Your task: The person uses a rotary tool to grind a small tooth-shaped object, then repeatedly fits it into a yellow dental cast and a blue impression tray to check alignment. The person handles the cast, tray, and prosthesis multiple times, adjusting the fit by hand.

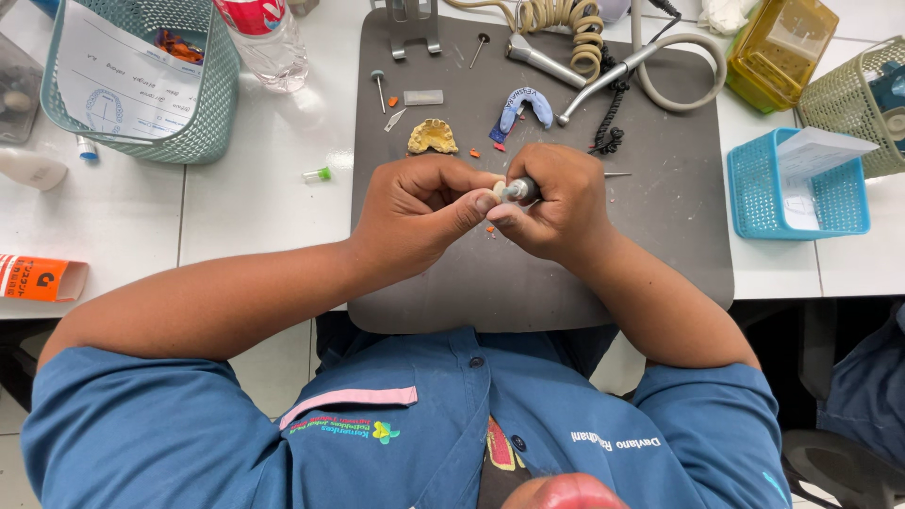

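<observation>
Above the middle of the dark grey work mat [660, 245], a small pale piece [500, 191] sat pinched between the two hands, too small to tell its exact shape. The left hand [419, 212] was curled shut, thumb and forefinger pressed on the pale piece from the left. The right hand [556, 203] was closed around a slim metal handpiece [521, 189], whose silver tip met the pale piece where the thumbs came together. Small orange crumbs [490, 231] lay on the mat just beneath the hands. Farther up the mat rested a yellowish dental cast [433, 137], and near it, to the right, a blue arch-shaped tray [526, 104]. A second metal handpiece [542, 58] on a beige coiled cord [580, 24] lay near the mat's top edge, beside a grey hose [693, 57]. On the white table [255, 188] to the left stood a teal basket [203, 113] holding a paper form, with a clear plastic bottle [269, 42] next to it. To the right sat a blue basket [754, 188] with papers, and behind it a yellow transparent box [782, 47].
</observation>
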